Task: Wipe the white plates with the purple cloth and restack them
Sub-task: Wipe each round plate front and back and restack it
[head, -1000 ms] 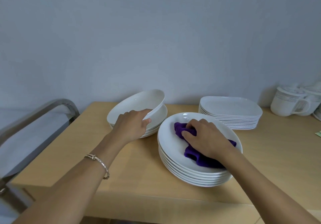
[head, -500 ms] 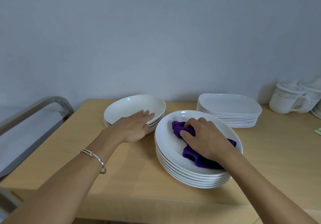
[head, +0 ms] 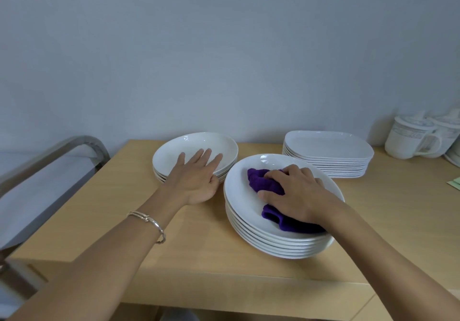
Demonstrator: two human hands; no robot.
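Observation:
A tall stack of round white plates [head: 251, 223] stands in the middle of the wooden table. The purple cloth [head: 263, 181] lies bunched on its top plate, and my right hand [head: 296, 193] grips it with curled fingers. To the left is a short stack of white plates [head: 194, 146]. My left hand [head: 199, 178] rests flat on its top plate, fingers straight and spread.
A stack of rectangular white plates [head: 328, 154] sits at the back right. White lidded mugs [head: 413, 139] stand at the far right by the wall. A metal rail [head: 49, 156] runs along the table's left side. The table's front edge [head: 199, 293] is close to me.
My left hand lowered the tilted plate onto the left stack and now lies flat on it with fingers straightened. My right hand stayed on the cloth.

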